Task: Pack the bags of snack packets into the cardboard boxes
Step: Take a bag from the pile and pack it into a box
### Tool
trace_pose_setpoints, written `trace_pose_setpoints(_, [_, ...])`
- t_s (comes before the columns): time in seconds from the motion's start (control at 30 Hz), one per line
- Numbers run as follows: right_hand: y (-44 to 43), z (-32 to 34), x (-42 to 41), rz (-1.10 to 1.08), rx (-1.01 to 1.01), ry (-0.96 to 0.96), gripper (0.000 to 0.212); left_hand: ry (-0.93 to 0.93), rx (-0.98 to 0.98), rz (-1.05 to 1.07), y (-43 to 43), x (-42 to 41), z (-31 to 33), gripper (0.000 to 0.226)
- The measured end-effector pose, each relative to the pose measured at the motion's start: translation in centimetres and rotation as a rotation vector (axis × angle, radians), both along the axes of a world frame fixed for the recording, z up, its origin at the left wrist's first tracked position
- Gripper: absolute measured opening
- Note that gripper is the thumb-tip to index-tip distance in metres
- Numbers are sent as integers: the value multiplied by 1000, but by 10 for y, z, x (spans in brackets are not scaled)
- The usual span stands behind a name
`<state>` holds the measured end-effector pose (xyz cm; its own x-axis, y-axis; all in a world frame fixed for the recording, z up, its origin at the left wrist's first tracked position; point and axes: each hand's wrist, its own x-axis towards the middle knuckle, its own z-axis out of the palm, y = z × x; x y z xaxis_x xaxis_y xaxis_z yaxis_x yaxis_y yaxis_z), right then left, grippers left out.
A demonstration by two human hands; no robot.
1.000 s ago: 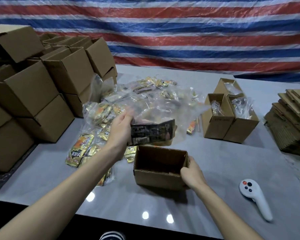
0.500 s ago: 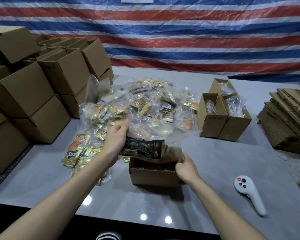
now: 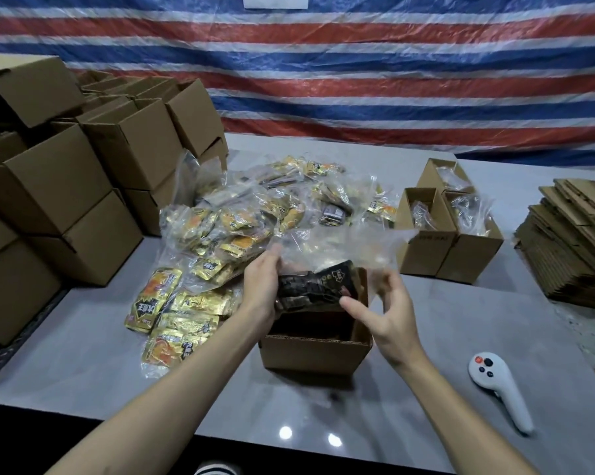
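On your far left the stacked boxes (image 3: 59, 186) crowd the table's (image 3: 83, 354) edge. Next, the heap of snack bags (image 3: 241, 217) spreads toward the middle, touching the stack. Your left hand (image 3: 261, 286) grips a clear bag of dark packets (image 3: 309, 286) over the open box (image 3: 314, 351), the bag's lower end just inside the rim. Your right hand (image 3: 388, 317) hovers beside it, fingers spread wide, touching nothing. Bare tabletop lies right of the box up to the white controller (image 3: 498, 389). Behind, three filled boxes (image 3: 450, 231); flat cartons (image 3: 573, 241) line the right edge.
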<state>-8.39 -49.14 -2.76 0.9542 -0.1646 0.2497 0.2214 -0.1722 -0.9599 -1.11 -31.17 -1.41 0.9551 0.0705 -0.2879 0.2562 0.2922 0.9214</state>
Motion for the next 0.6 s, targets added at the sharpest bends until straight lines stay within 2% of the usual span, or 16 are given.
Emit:
trace_pose_setpoints(0.1, [0, 14, 7, -8, -23, -134, 29, -134, 271, -84, 0, -1, -12, 36])
trace_pose_setpoints(0.17, [-5, 15, 12, 22, -84, -147, 27, -252, 512, -148, 8, -1, -19, 41])
trace_pose_setpoints(0.27, [-16, 11, 18, 141, -225, -26, 25, -386, 851, -179, 30, -2, -30, 20])
trace_pose_setpoints(0.37, [-17, 2, 25, 187, -581, 151, 22, -410, 1064, -299, 54, -3, -41, 11])
trace_pose_setpoints(0.43, [-11, -2, 27, 209, -795, 268, 24, -359, 1151, -430, 63, -8, -45, 7])
trace_pose_setpoints(0.5, [-6, -8, 29, 214, -877, 325, 19, -304, 1139, -479, 67, -9, -49, 10])
trace_pose_setpoints(0.6, [-2, -16, 30, 133, -945, 279, 13, -300, 1119, -479, 66, -7, -48, 12])
